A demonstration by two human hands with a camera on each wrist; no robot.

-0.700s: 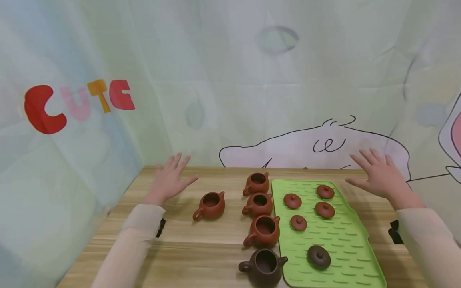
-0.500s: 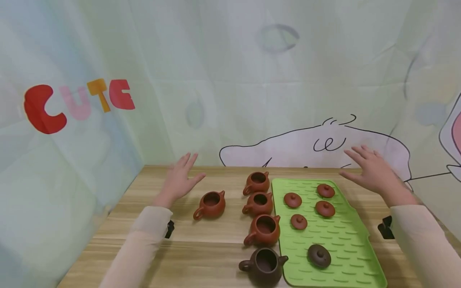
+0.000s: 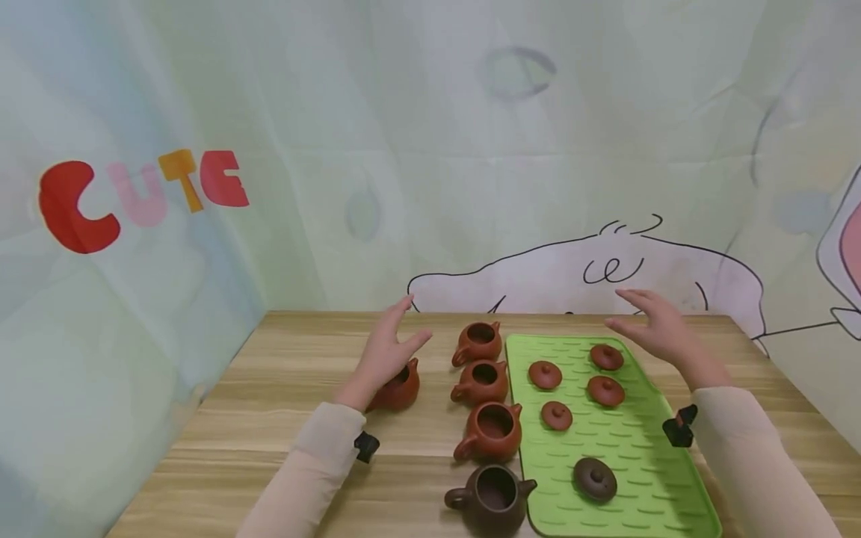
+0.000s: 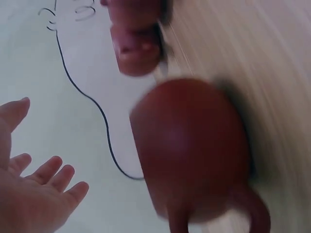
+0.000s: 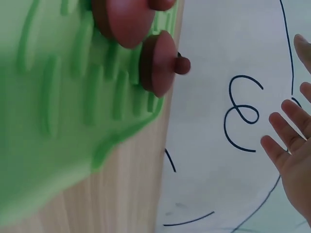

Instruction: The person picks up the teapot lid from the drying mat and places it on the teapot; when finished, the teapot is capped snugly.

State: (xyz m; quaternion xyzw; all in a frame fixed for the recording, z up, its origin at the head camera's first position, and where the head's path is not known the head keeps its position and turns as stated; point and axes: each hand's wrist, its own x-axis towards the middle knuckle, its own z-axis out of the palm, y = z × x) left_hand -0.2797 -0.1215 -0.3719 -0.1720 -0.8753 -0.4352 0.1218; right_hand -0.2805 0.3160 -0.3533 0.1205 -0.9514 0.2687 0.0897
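Observation:
My left hand (image 3: 389, 351) hovers above the table with its fingers extended and holds nothing. Its wrist partly covers a lone reddish-brown teapot (image 3: 402, 390), which shows large and lidless in the left wrist view (image 4: 192, 145). Over the far right part of the green mat (image 3: 639, 463) is my right hand (image 3: 662, 336), fingers stretched out and nothing in them. Nearest to it lie two reddish lids (image 3: 607, 357), one behind the other. Left of the mat, reddish teapots (image 3: 494, 431) without lids form a column, with a dark brown teapot (image 3: 496, 497) at the near end.
Two more reddish lids (image 3: 545, 375) lie on the mat's left side, and a dark brown lid (image 3: 595, 479) sits near its front. The wooden table (image 3: 269, 463) ends at a printed curtain (image 3: 403, 149) behind and to the left.
Both hands have moved inward, the left to the right until its wrist overlaps the lone teapot, the right to the left over the mat. Teapots and lids stay put.

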